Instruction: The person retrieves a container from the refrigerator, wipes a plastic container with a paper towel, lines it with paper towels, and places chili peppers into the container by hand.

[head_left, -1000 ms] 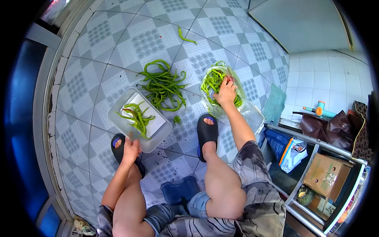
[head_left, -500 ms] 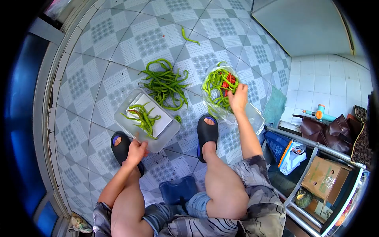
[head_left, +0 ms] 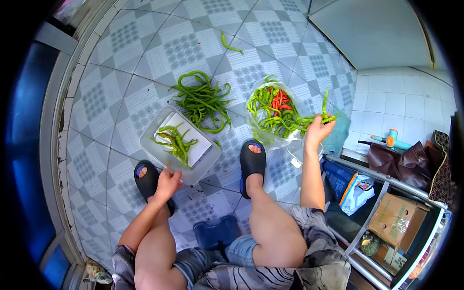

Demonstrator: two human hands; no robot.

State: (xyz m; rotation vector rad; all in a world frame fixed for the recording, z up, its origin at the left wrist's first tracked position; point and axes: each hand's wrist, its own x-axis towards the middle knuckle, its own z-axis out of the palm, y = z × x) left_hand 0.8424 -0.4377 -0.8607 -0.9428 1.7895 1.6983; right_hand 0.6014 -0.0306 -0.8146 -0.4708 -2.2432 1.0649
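My right hand [head_left: 319, 132] is closed on several green chili peppers [head_left: 327, 116], at the right side of a clear plastic bag [head_left: 270, 137]. Inside the open bag lie green peppers [head_left: 258, 104] and red peppers [head_left: 280, 100]. My left hand [head_left: 168, 183] grips the near rim of a translucent plastic container [head_left: 205, 166]; its fingertips are partly hidden. A white sheet or board [head_left: 198, 150] lies in that container under a few green peppers [head_left: 176, 141]. Beyond it, a heap of long green peppers [head_left: 200, 101] rests on the tiled floor.
One green pepper [head_left: 229, 44] lies alone farther off on the floor. My slippered feet [head_left: 253, 166] flank the container's near side. At right stands a metal rack [head_left: 386, 181] with a cardboard box [head_left: 394, 217] and a brown bag [head_left: 401, 159]. A blue stool [head_left: 217, 232] is below me.
My right hand has moved from inside the bag out to the right, bringing green peppers with it. More red peppers show in the bag. My left hand has stayed at the container.
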